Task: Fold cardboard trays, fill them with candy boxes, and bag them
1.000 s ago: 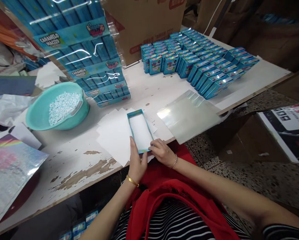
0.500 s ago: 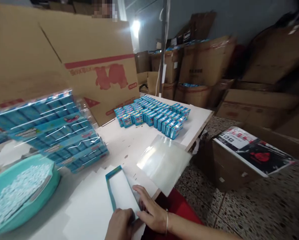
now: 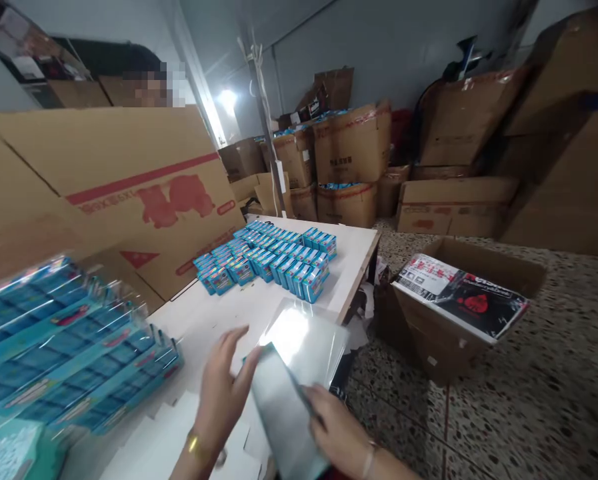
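Observation:
A shallow cardboard tray [image 3: 286,407] is tilted at the table's near edge, a plain pale grey-white face showing. My right hand [image 3: 336,420] grips its right side, fingertips partly hidden behind the edge. At its upper left corner, my left hand [image 3: 223,380] has its fingers apart, with the thumb against or very near the corner; contact is hard to judge. Clear plastic sheets or bags [image 3: 303,337] lie just beyond the tray. White card sheets [image 3: 173,433] spread under and beside my left wrist.
Rows of small blue boxes [image 3: 279,263] stand on the white table [image 3: 359,250]. Film-wrapped blue packs [image 3: 79,347] are stacked left, behind a teal basin [image 3: 49,447] of small white pieces. A large carton [image 3: 103,167] walls the far side. An open carton [image 3: 429,333] sits right on the floor.
The tray has been lifted and turned so a plain face shows instead of its open inside. My left hand has moved up to its far corner. The view has shifted right and upward.

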A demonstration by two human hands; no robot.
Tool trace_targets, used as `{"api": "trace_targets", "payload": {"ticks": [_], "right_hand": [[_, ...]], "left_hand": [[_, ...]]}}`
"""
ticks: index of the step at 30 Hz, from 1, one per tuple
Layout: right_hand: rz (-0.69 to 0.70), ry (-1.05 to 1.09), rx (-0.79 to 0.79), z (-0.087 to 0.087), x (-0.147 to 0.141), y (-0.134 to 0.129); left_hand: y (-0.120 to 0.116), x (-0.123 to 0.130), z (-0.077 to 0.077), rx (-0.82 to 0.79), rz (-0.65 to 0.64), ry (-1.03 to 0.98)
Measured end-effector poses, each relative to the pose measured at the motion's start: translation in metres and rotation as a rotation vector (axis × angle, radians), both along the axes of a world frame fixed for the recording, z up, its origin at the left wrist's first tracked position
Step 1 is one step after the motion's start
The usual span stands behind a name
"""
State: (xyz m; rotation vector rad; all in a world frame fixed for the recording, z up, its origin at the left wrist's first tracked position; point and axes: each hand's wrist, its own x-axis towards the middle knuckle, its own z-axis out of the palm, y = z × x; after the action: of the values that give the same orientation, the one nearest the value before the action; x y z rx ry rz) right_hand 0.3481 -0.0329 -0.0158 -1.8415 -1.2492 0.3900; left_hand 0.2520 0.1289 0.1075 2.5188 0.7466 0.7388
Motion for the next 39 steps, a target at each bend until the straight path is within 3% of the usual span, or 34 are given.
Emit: {"api": "trace_targets", "payload": {"ticks": [3, 6, 8, 10, 14, 19, 23, 26, 31, 35, 39], "right_hand": [[-0.219, 0.027, -0.019, -0.021, 0.053, -0.055], [-0.399, 0.077, -0.051, -0.046, 0.090, -0.099], [-0.482, 0.106, -0.039, -0.057, 0.105, -0.116], [-0.538, 0.128, -0.013, -0.064, 0.114, -0.121], [-0.597, 0.132, 0.040, -0.062, 0.126, -0.109], [-0.625, 0.101, 0.055, -0.055, 0.138, -0.088], [-0.626, 0.084, 0.051, -0.057, 0.141, -0.084], [-0.619, 0.074, 0.044, -0.058, 0.137, -0.083], [-0.601, 0.047, 0.040, -0.046, 0.134, -0.078], [-0.539, -0.001, 0.042, -0.025, 0.134, -0.075], [-0.444, -0.029, 0.041, -0.006, 0.127, -0.054]], "left_hand": [[0.024, 0.115, -0.011, 0.016, -0.116, 0.020], [0.039, 0.213, -0.040, 0.048, -0.067, 0.220], [0.041, 0.255, -0.058, 0.066, 0.028, 0.381], [0.040, 0.276, -0.071, 0.116, 0.108, 0.494], [0.032, 0.282, -0.083, 0.274, 0.161, 0.562], [0.021, 0.276, -0.084, 0.323, 0.094, 0.505], [0.019, 0.274, -0.082, 0.274, 0.094, 0.425], [0.019, 0.278, -0.076, 0.197, 0.145, 0.492], [0.026, 0.287, -0.067, 0.080, 0.058, 0.591], [0.052, 0.279, -0.059, -0.013, 0.054, 0.421], [0.089, 0.239, -0.028, -0.134, 0.026, -0.018]]}}
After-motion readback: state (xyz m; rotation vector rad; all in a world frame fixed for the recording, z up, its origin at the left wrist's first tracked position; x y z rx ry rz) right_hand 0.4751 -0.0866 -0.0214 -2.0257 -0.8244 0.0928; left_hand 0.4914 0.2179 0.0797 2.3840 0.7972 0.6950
